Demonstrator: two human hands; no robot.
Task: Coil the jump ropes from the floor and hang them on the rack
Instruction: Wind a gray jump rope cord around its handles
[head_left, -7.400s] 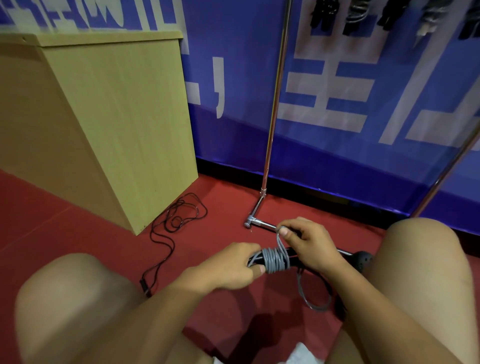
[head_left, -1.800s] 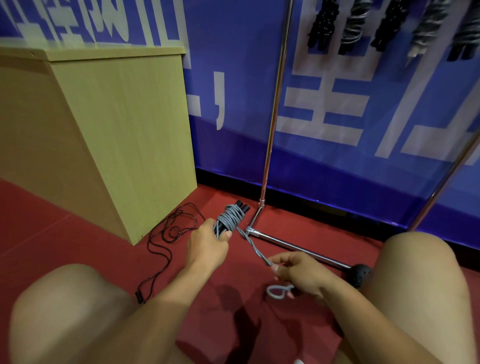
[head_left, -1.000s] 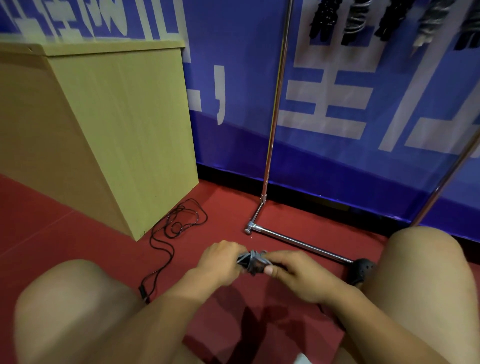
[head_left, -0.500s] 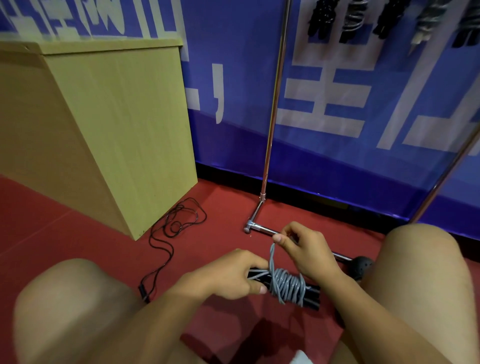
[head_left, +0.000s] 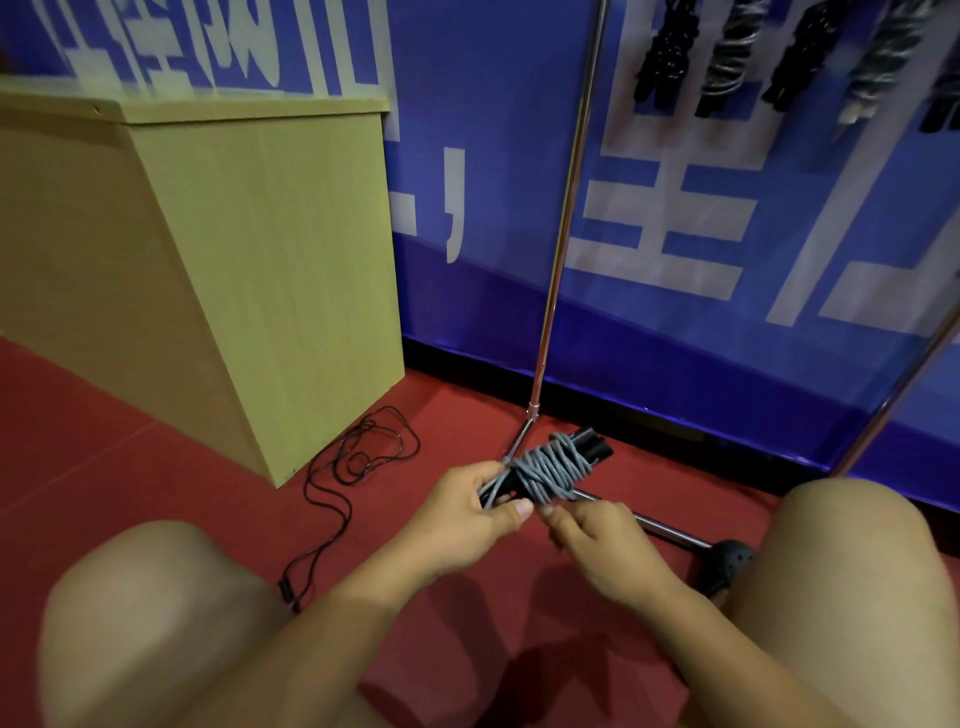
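Observation:
A grey jump rope (head_left: 549, 470) is wound tightly round its two black handles, whose ends stick out at the upper right. My left hand (head_left: 462, 514) grips the bundle at its lower left end. My right hand (head_left: 597, 540) sits just under the coil, fingertips pinching the rope's end at the bundle's underside. A black jump rope (head_left: 363, 457) lies loose on the red floor beside the cabinet. The metal rack (head_left: 566, 208) stands against the blue wall, with several coiled ropes (head_left: 727, 57) hanging from its top.
A tall wooden cabinet (head_left: 208, 270) stands at the left. The rack's base bar (head_left: 654, 525) runs along the floor under my hands. My bare knees fill the lower corners; a dark shoe (head_left: 727, 564) shows by the right knee.
The bundle has tilted so its handles point up and to the right. My right hand dropped from above the coil to beneath it, drawing the rope's end down against the wraps.

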